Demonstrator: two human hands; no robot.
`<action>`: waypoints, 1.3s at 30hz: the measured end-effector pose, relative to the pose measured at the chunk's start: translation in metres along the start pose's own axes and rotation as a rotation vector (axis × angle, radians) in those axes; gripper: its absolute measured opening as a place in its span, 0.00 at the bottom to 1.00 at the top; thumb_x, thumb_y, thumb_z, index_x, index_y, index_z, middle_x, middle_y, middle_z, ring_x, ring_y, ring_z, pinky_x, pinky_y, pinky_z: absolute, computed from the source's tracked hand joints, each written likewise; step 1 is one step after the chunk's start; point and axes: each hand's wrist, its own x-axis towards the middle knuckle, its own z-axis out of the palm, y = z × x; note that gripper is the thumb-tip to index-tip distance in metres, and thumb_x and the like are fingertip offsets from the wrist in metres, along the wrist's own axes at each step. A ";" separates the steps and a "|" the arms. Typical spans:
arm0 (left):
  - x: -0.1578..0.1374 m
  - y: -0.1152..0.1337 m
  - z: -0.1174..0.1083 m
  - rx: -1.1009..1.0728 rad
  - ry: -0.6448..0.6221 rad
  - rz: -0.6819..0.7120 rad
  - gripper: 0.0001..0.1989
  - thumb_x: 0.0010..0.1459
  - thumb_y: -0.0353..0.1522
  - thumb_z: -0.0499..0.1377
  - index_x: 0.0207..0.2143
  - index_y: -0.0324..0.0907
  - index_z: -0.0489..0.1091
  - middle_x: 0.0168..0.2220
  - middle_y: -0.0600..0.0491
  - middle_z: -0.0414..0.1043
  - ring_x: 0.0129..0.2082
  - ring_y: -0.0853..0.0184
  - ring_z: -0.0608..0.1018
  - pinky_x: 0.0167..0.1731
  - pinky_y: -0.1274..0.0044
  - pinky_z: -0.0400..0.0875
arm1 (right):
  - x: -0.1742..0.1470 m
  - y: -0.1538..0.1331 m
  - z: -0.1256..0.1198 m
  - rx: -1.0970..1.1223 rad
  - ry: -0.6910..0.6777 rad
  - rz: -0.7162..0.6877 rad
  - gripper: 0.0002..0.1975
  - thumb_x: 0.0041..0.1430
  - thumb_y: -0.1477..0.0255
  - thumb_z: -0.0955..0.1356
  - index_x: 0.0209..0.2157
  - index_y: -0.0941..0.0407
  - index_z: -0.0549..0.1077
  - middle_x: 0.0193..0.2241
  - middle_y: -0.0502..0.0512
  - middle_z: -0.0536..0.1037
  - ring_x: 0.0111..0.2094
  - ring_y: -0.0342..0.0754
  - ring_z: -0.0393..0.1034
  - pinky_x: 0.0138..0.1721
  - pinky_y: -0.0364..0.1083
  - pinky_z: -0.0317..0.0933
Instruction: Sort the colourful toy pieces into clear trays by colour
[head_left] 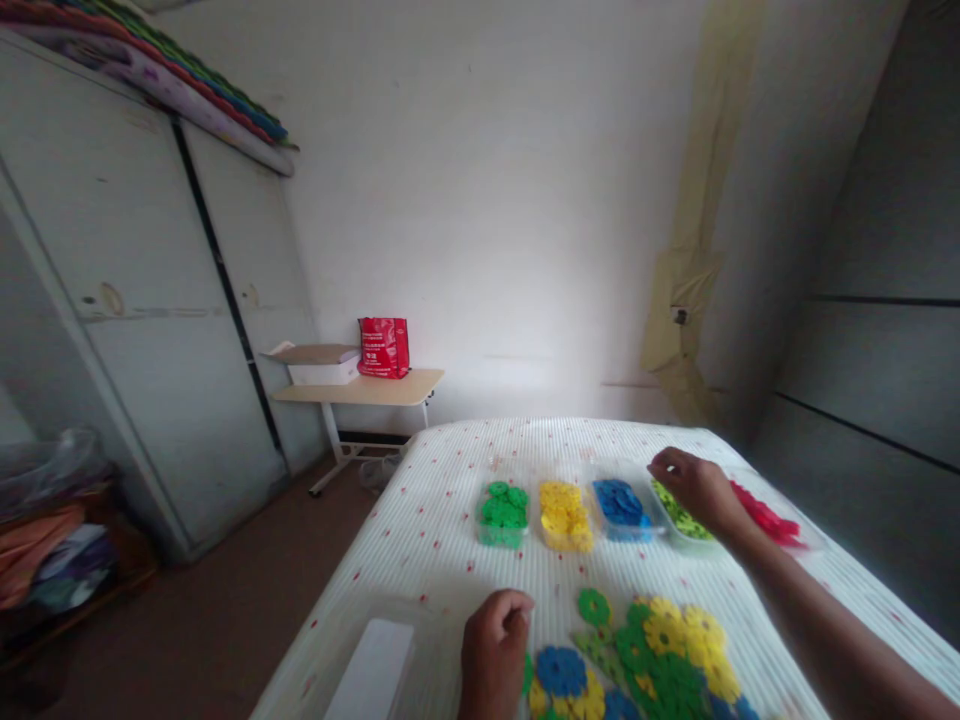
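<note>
My right hand [694,486] is over the clear tub of light green plastic pieces [677,512], its fingers curled together; whether anything is pinched in them I cannot make out. Low in the view, my left hand [496,638] is closed above the cloth, and its fingers hide whatever they may hold. Just to its right lies a loose pile of flower-shaped plastic discs, with a blue disc [561,670], a yellow disc [664,632] and a green disc [594,606] among them. Other tubs in the row hold green discs [504,508], yellow discs [564,512], blue discs [621,503] and red pieces [765,515].
A striped cloth with red dots [420,530] covers the table. At the front left lies a clear container with a white oblong thing [373,668]. Behind, a small desk [390,388] bears a red bag [384,347] and a white box [324,372]. Cabinets [165,300] line the left side.
</note>
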 end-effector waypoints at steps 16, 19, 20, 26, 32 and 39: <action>0.004 0.002 -0.004 -0.019 0.007 -0.021 0.15 0.45 0.42 0.54 0.26 0.41 0.74 0.27 0.50 0.78 0.30 0.61 0.78 0.33 0.76 0.72 | -0.199 0.068 -0.048 -0.090 -0.135 0.218 0.16 0.56 0.61 0.58 0.21 0.52 0.67 0.20 0.50 0.74 0.21 0.44 0.68 0.22 0.40 0.60; 0.004 0.005 -0.005 -0.021 -0.004 -0.041 0.17 0.44 0.44 0.54 0.26 0.40 0.75 0.27 0.49 0.78 0.29 0.61 0.78 0.32 0.76 0.73 | -0.197 0.061 -0.038 -0.196 -0.135 0.185 0.15 0.58 0.64 0.57 0.22 0.53 0.67 0.22 0.51 0.73 0.21 0.43 0.68 0.22 0.40 0.58; 0.005 0.006 -0.005 -0.021 -0.008 -0.045 0.18 0.44 0.44 0.55 0.26 0.40 0.75 0.26 0.49 0.78 0.28 0.61 0.78 0.31 0.76 0.73 | -0.195 0.059 -0.035 -0.234 -0.125 0.166 0.15 0.58 0.66 0.56 0.22 0.53 0.67 0.23 0.51 0.73 0.21 0.43 0.68 0.22 0.40 0.57; 0.007 0.004 -0.003 0.062 0.005 0.027 0.14 0.44 0.42 0.56 0.25 0.43 0.75 0.28 0.52 0.79 0.31 0.61 0.79 0.34 0.76 0.73 | -0.195 0.057 -0.024 -0.333 -0.105 0.080 0.14 0.60 0.70 0.56 0.23 0.53 0.66 0.24 0.50 0.71 0.22 0.42 0.68 0.21 0.39 0.55; 0.009 0.003 -0.002 0.116 0.010 0.065 0.14 0.46 0.41 0.54 0.25 0.44 0.75 0.28 0.52 0.79 0.31 0.62 0.79 0.34 0.77 0.74 | -0.198 0.059 -0.022 -0.396 -0.126 0.067 0.13 0.60 0.72 0.57 0.25 0.53 0.66 0.25 0.51 0.71 0.23 0.43 0.69 0.22 0.40 0.55; 0.005 0.009 -0.002 0.129 0.001 0.079 0.13 0.47 0.39 0.54 0.26 0.43 0.75 0.28 0.51 0.79 0.32 0.62 0.79 0.35 0.76 0.73 | -0.197 0.054 -0.023 -0.363 -0.139 0.045 0.12 0.59 0.74 0.58 0.25 0.54 0.67 0.26 0.53 0.71 0.26 0.45 0.68 0.25 0.41 0.57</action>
